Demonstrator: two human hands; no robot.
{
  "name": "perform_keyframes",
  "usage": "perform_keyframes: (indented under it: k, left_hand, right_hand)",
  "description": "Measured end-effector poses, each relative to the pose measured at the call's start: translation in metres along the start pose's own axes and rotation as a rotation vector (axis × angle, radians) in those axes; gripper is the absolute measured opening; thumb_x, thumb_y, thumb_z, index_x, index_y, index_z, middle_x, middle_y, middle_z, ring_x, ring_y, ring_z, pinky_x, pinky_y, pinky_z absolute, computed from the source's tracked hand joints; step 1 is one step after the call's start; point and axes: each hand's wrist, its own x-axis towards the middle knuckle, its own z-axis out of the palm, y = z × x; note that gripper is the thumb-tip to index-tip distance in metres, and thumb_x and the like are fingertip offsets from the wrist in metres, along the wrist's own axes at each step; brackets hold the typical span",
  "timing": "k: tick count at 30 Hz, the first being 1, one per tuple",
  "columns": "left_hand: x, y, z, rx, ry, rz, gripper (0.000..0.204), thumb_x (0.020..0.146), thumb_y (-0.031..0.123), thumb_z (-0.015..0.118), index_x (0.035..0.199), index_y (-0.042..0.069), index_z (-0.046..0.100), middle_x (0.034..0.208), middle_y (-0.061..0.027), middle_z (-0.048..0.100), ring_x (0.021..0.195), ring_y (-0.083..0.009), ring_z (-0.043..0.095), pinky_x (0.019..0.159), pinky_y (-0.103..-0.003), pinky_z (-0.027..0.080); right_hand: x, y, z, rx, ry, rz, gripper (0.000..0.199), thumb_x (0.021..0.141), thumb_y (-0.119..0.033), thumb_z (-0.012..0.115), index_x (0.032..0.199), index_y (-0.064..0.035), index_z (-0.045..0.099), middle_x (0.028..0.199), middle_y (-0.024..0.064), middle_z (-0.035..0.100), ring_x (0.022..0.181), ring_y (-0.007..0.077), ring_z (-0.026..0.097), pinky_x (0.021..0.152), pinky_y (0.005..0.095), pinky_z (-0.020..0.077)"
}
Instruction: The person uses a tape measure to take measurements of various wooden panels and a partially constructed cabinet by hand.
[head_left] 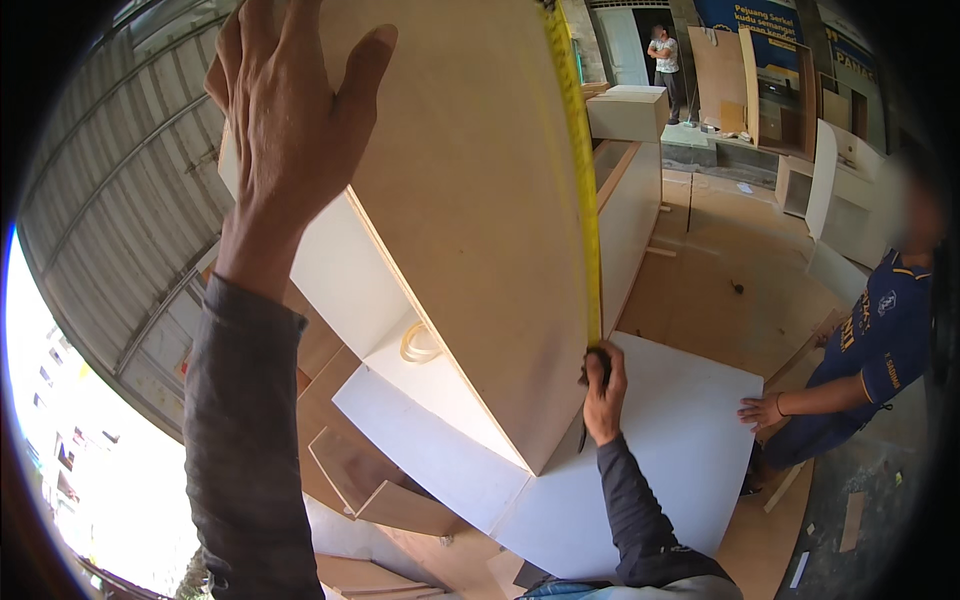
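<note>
A tall plywood cabinet (460, 210) with a white inside stands on a white board (660, 420) before me. My left hand (300, 120) lies against the upper left of its plain wooden side, fingers stretched out and thumb apart. Along the right edge of that side runs a yellow tape measure (585, 190), pulled out long, its upper end near the top of the picture. Low on that edge, my right hand (605, 395) is closed around the tape's dark case, which the fingers partly hide. A coil of pale edging strip (420, 343) rests inside the cabinet.
At the right, a co-worker in a dark blue shirt (875, 335) has a hand (762, 411) on the white board's edge. Another cabinet (630, 210) stands behind mine. An open wooden box (385, 490) sits at lower left. Farther back, a person (664, 65) stands by a doorway.
</note>
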Motion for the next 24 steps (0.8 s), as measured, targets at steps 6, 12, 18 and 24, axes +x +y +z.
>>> perform_keyframes:
  k: [6,12,18,24]
  left_hand:
    - [0.005,-0.005,0.029,0.075,0.015,-0.077,0.063,0.074,0.014,0.073,0.132,0.004,0.052,0.133,-0.0201,0.047,0.126,-0.0391,0.044,0.106,-0.051,0.033]
    - [0.003,-0.018,0.045,0.1,-0.039,-0.148,0.065,0.078,0.035,0.073,0.139,0.018,0.055,0.139,-0.0069,0.047,0.132,-0.0298,0.042,0.111,-0.048,0.03]
    - [0.001,-0.022,0.046,0.106,-0.043,-0.132,0.066,0.075,0.034,0.073,0.137,0.014,0.057,0.136,-0.011,0.047,0.13,-0.0327,0.043,0.111,-0.051,0.03]
    - [0.002,-0.024,0.049,0.117,-0.045,-0.135,0.066,0.076,0.034,0.073,0.137,0.014,0.056,0.135,-0.0109,0.047,0.131,-0.0327,0.042,0.11,-0.051,0.03]
  right_hand:
    - [0.182,-0.011,0.025,0.049,0.043,-0.003,0.024,0.102,-0.023,0.056,0.116,-0.0034,0.06,0.079,-0.0002,0.055,0.066,0.0071,0.052,0.055,0.0249,0.0473]
    - [0.25,-0.023,0.039,0.075,-0.069,0.045,0.024,0.101,-0.025,0.057,0.114,-0.0052,0.062,0.072,-0.0023,0.053,0.06,0.0057,0.048,0.051,0.0248,0.0455]
    - [0.261,-0.022,0.049,0.137,-0.065,0.104,0.023,0.101,-0.025,0.058,0.111,-0.0058,0.064,0.071,-0.0038,0.051,0.059,0.0061,0.047,0.05,0.0244,0.0436]
    - [0.268,-0.003,0.045,0.157,-0.109,0.107,0.025,0.098,-0.028,0.061,0.113,-0.0088,0.066,0.082,0.0007,0.058,0.066,0.0095,0.052,0.052,0.0261,0.0453]
